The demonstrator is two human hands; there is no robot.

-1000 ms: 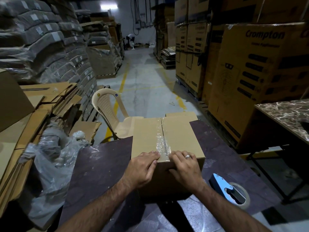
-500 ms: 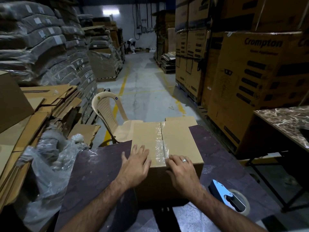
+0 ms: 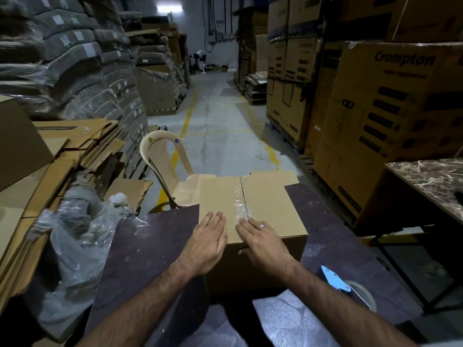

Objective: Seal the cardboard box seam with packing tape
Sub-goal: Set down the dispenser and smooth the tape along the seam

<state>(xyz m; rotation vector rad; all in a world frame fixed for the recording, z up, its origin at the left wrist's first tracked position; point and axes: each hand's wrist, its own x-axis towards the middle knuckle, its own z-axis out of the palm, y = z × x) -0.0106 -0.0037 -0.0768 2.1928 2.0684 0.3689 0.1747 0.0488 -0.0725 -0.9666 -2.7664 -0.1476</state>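
Both hands, left hand (image 3: 207, 242) and right hand (image 3: 260, 240), lie flat, fingers spread on the brown cardboard box (image 3: 270, 201); firm strokes along the clear packing tape (image 3: 239, 204) should bond what looks wrinkled.

The brown cardboard box (image 3: 263, 196) sat on the dark flat surface (image 3: 155, 241), left hand (image 3: 205, 244) and right hand (image 3: 260, 242) on its near top edge; a blue-handled tape dispenser (image 3: 335, 281) lay to its right, a beige plastic chair (image 3: 162, 159) behind it, leftward
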